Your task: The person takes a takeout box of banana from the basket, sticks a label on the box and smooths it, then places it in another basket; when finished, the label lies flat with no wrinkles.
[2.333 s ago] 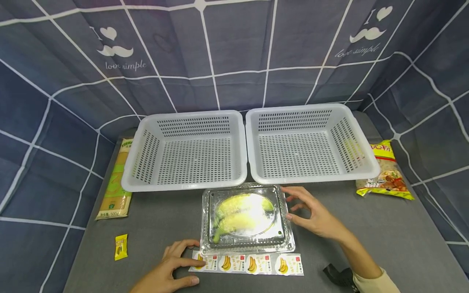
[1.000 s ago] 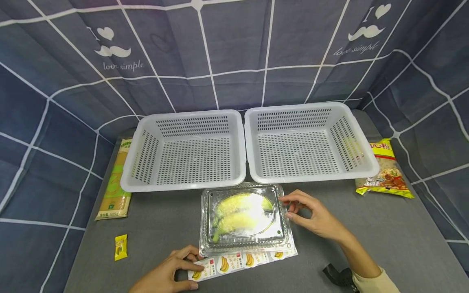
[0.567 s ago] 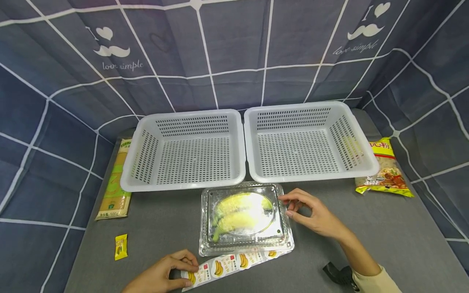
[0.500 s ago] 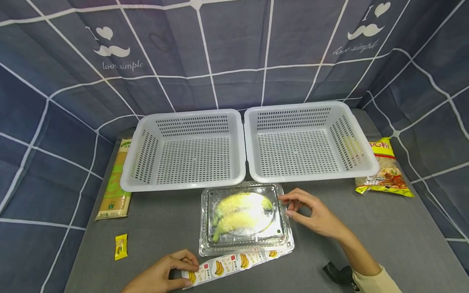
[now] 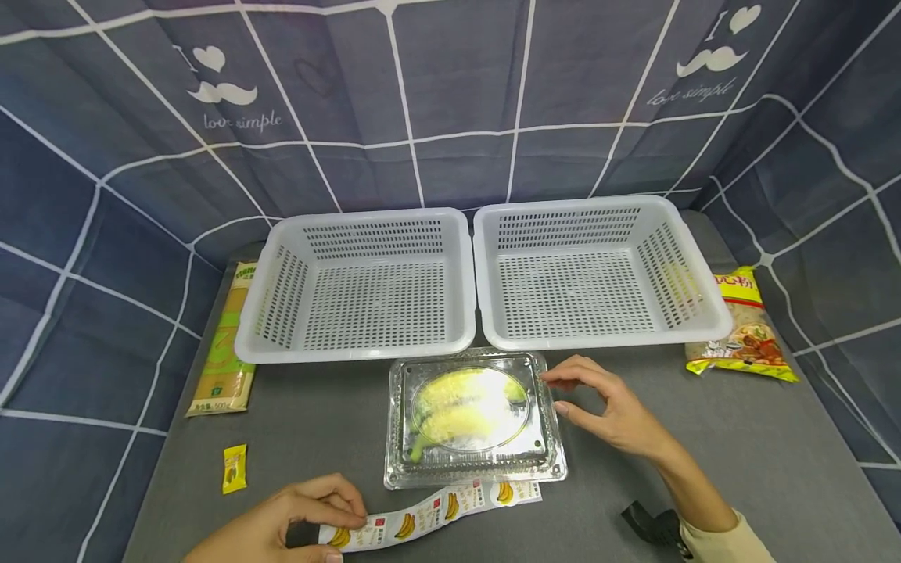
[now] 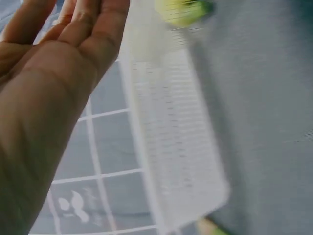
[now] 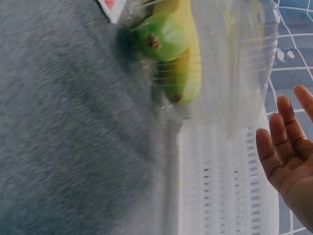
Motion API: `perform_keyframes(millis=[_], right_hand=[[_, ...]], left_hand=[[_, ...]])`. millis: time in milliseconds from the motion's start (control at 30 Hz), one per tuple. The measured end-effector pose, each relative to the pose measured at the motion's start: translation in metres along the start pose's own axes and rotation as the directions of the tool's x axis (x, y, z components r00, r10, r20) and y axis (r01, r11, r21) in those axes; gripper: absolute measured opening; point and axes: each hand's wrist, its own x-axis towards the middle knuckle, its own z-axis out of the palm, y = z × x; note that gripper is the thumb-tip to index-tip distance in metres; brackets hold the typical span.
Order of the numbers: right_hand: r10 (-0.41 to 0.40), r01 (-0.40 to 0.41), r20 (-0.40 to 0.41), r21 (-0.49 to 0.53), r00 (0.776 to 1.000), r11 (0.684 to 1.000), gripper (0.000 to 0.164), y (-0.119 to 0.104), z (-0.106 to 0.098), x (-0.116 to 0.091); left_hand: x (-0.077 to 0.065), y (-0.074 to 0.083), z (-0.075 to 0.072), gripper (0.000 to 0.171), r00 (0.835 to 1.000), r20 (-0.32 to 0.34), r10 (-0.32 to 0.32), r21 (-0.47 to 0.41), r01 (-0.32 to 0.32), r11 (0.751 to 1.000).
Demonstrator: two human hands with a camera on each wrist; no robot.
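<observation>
In the head view my left hand (image 5: pixel 288 518) pinches the left end of a strip of banana stickers (image 5: pixel 431 514). The strip bends up towards the right, and its right part lies along the front edge of a clear plastic clamshell box (image 5: pixel 396 422). Yellow-green bananas (image 5: pixel 464 407) show through the glare on the lid; their green end is plain in the right wrist view. My right hand (image 5: pixel 611 410) has loosely spread fingers, with fingertips right at the box's right edge. The left wrist view is blurred and shows my left palm (image 6: pixel 49 73) without the strip.
Two white perforated baskets (image 5: pixel 354 358) (image 5: pixel 608 342) stand side by side behind the box. A long noodle pack (image 5: pixel 224 352) lies left, above a small yellow packet (image 5: pixel 235 468). A yellow-edged food bag (image 5: pixel 749 336) lies right. A black strap-like object (image 5: pixel 655 525) is near my right forearm.
My left hand has drawn the sticker strip left and towards me, out from along the box's front, tilting and bending it. My right hand's fingers have opened slightly beside the box.
</observation>
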Motion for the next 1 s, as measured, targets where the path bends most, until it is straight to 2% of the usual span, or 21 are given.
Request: perform_keyframes(millis=[100, 200, 267, 333, 500, 633, 800, 1000], right_hand=[[-0.046, 0.046, 0.021, 0.005, 0.999, 0.999, 0.043, -0.003, 0.003, 0.005], [-0.100, 0.099, 0.066, 0.014, 0.993, 0.995, 0.044, -0.006, 0.008, 0.013], [-0.116, 0.115, 0.098, 0.019, 0.988, 0.993, 0.044, -0.009, 0.013, 0.018], [-0.132, 0.130, 0.130, 0.019, 0.983, 0.991, 0.046, -0.013, 0.018, 0.023], [-0.184, 0.177, 0.216, 0.051, 0.959, 0.983, 0.046, -0.022, 0.033, 0.033], [-0.187, 0.154, 0.323, 0.124, 0.928, 0.980, 0.035, -0.028, 0.040, 0.038], [-0.160, 0.109, 0.423, 0.141, 0.892, 0.984, 0.027, -0.029, 0.046, 0.040], [-0.204, 0.136, 0.392, 0.195, 0.897, 0.971, 0.039, -0.023, 0.051, 0.041]], left_hand=[[0.009, 0.018, -0.011, 0.040, 0.999, -0.021, -0.024, 0.138, 0.027, 0.990], [0.023, 0.031, -0.024, 0.039, 0.999, -0.034, -0.038, 0.260, 0.045, 0.965], [0.036, 0.038, -0.034, 0.037, 0.999, -0.033, -0.040, 0.291, 0.048, 0.956], [0.050, 0.043, -0.045, 0.036, 1.000, -0.019, -0.009, 0.334, 0.015, 0.943], [0.088, 0.052, -0.067, 0.031, 1.000, 0.001, -0.022, 0.354, 0.021, 0.935], [0.113, 0.053, -0.079, 0.030, 0.999, -0.002, -0.034, 0.370, 0.032, 0.928], [0.131, 0.051, -0.089, 0.030, 1.000, -0.001, -0.017, 0.384, 0.016, 0.923], [0.141, 0.051, -0.093, 0.032, 0.999, -0.021, -0.031, 0.391, 0.037, 0.919]])
